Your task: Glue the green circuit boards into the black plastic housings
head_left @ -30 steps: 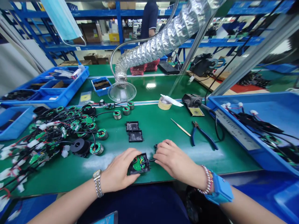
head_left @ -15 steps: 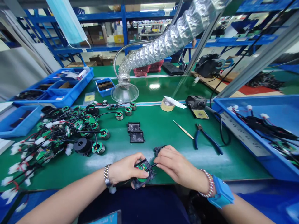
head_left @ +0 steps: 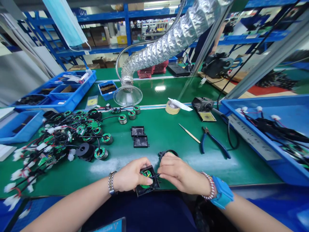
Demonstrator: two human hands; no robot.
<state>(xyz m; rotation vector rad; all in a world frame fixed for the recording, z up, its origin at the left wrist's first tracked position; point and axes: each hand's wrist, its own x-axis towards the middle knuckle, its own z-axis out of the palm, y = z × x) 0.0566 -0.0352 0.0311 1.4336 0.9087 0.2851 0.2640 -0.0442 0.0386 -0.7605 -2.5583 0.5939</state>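
L hand (head_left: 130, 175) grips an open black housing (head_left: 155, 182) at the near edge of a green workbench (head_left: 116, 174), R hand (head_left: 180, 170) pinching a dark cable (head_left: 158, 175) beside it.
Thumb of L hand presses on the housing w/ its round green circuit board (head_left: 145, 175); R hand's fingertips are closed at the housing's R side, w/ a round black part (head_left: 161, 155) partly hidden just behind that hand. Ahead of L hand lie 2 black trays (head_left: 140, 141), touching or nearly so; farther L, a pile of wired boards (head_left: 65, 132). R of R hand: 1 pr. of blue-handled cutters (head_left: 218, 144), 1 thin pointed tool (head_left: 190, 133) and, farther ahead, 1 tape roll (head_left: 172, 109).
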